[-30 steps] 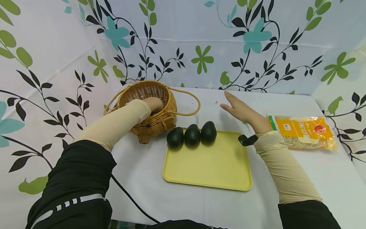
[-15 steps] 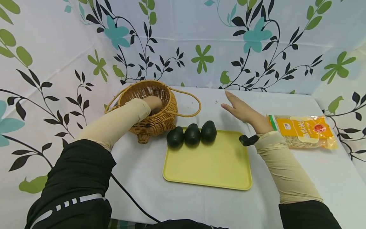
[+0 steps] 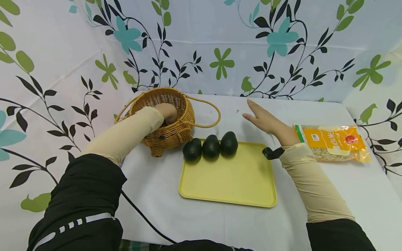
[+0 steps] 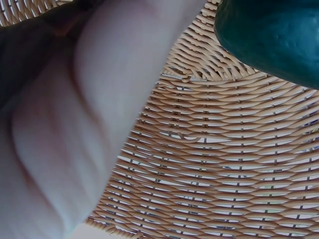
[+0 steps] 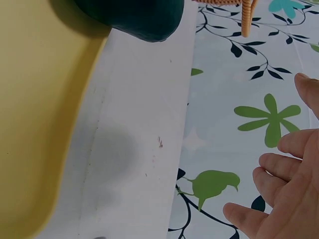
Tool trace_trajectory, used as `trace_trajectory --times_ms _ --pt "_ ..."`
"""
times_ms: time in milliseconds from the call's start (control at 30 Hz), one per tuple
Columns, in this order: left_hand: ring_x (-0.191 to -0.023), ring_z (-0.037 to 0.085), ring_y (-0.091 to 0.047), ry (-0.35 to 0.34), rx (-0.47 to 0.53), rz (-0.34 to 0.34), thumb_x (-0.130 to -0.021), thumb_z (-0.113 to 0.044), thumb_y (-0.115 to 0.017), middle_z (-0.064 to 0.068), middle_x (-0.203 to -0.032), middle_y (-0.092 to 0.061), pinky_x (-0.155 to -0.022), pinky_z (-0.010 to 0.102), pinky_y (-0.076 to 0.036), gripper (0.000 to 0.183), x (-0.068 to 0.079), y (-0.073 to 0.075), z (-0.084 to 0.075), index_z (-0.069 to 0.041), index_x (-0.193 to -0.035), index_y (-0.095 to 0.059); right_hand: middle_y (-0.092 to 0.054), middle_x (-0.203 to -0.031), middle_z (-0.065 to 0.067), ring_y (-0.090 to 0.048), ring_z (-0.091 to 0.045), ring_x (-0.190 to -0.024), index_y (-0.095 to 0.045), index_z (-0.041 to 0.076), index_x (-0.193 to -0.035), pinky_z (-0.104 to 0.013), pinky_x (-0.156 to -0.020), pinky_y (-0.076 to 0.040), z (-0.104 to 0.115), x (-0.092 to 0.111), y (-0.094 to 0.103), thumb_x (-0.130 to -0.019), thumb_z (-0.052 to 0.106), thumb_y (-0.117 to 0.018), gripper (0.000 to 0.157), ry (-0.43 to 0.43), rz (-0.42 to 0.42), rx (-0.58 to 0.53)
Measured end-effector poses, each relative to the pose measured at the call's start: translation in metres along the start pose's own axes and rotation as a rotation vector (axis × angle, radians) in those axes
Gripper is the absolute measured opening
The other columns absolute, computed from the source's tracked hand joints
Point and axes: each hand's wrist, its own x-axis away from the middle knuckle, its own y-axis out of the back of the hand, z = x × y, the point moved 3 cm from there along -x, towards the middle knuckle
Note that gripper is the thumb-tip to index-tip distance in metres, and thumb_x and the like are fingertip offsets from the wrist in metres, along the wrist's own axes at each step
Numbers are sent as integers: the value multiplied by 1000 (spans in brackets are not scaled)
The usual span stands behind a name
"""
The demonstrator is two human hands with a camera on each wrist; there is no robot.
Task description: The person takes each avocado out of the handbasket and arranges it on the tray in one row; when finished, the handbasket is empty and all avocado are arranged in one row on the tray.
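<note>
Resting on one tray (image 3: pixel 228 179) beside one basket (image 3: pixel 169 137): three avocados (image 3: pixel 211 147).

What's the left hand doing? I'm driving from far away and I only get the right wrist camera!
Observer: The left hand is reaching down into the wicker basket. Its fingers are hidden in the head view.
Child: Oh! I see just one dark green thing by the yellow tray. Are there more?
Observer: Yes, the head view shows three dark green things in a row at the tray's far edge.
Child: Cool! Is anything next to my right sleeve?
Observer: Yes, an orange bag lies on the table, to the right of the beige right sleeve.
</note>
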Motion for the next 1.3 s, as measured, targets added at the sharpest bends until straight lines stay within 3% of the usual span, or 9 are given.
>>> trace_trajectory --times_ms 167,367,467,633,700,800,1000,1133,1300 --pt "-68 15 -34 -18 -23 5 -88 -3 -43 8 -86 -41 -57 23 -29 29 0 3 0 -15 -63 -46 -1 -160 -13 -2 -34 -148 0 7 -152 -50 -120 -7 -1 0 0 -99 50 -35 77 -5 3 8" --pt "-91 24 -46 -21 7 -17 -89 -10 -46 13 -106 -49 -74 31 -39 17 5 6 4 -7 -86 -62 -1 -159 -14 -3 -35 -147 0 5 -152 -50 -120 -7 0 1 0 -99 51 -34 77 3 4 9" --pt "-96 24 -48 -51 -53 9 -90 -11 -48 13 -114 -52 -78 32 -41 21 4 8 5 -6 -102 -64 -2 -159 -15 -3 -35 -147 -1 5 -152 -50 -120 -7 0 1 0 -99 50 -34 77 3 2 7" --pt "-103 24 -62 -135 -39 170 -93 -20 -52 14 -132 -54 -86 34 -53 46 3 8 3 -9 -137 -47 -2 -159 -15 -3 -34 -147 -1 4 -151 -51 -119 -7 -1 2 0 -99 50 -34 77 6 2 13" --pt "-104 27 -65 -172 13 251 -94 -24 -55 17 -133 -54 -86 36 -55 53 4 7 3 -9 -142 -40 -2 -159 -16 -2 -35 -147 -1 4 -151 -51 -119 -7 -2 2 0 -99 50 -34 77 8 1 17" --pt "-107 30 -64 -201 85 307 -92 -26 -60 20 -130 -55 -87 36 -55 57 7 8 4 -6 -141 -39 -1 -159 -15 -2 -34 -147 0 5 -152 -51 -119 -7 -4 3 1 -99 51 -34 78 6 2 20" --pt "-120 38 -55 -201 232 310 -88 -18 -65 25 -143 -38 -88 37 -55 73 17 15 10 -2 -147 -24 0 -159 -14 -1 -34 -147 0 5 -151 -51 -119 -6 -5 6 3 -99 49 -34 77 5 -1 20" --pt "-125 40 -49 -221 230 297 -87 -21 -67 26 -150 -27 -88 36 -55 86 22 19 14 -3 -151 -13 -1 -159 -16 -1 -35 -147 1 5 -151 -51 -119 -6 -5 6 3 -99 51 -34 78 10 -2 24" --pt "-125 38 -50 -220 216 243 -85 -27 -71 27 -148 -31 -86 33 -56 91 33 27 20 -4 -151 -13 -1 -159 -16 -2 -34 -147 1 5 -151 -51 -119 -6 -5 9 4 -99 50 -34 77 7 -4 19"
